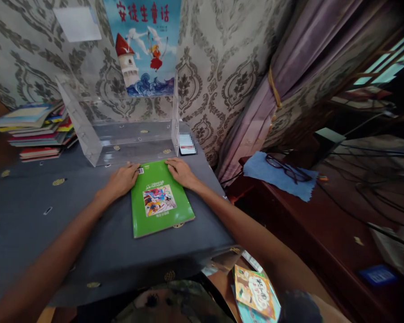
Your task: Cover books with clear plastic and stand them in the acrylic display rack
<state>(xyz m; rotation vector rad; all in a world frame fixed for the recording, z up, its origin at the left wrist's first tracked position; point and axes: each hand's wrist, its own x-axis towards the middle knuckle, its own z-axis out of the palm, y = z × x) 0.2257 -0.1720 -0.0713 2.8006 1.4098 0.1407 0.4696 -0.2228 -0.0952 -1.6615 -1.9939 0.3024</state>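
Observation:
A green book (185,208) with a colourful picture on its cover lies flat on the grey tablecloth, its printing upside down from where I look. At its far left corner is my left hand (123,179), fingers closed on the edge. My right hand (180,172) grips the far right corner, the fingertips curled over the top edge. Just beyond the book stands a clear plastic rack (79,123). A blue picture book or poster (144,49) with red Chinese lettering is upright at its back.
A stack of books (42,132) sits left of the rack; a phone (187,146) lies to its right. Eyeglasses (294,175) rest on a blue cloth (259,170) on a dark red cabinet (323,233) with cables. Several booklets (252,291) are low by my right arm.

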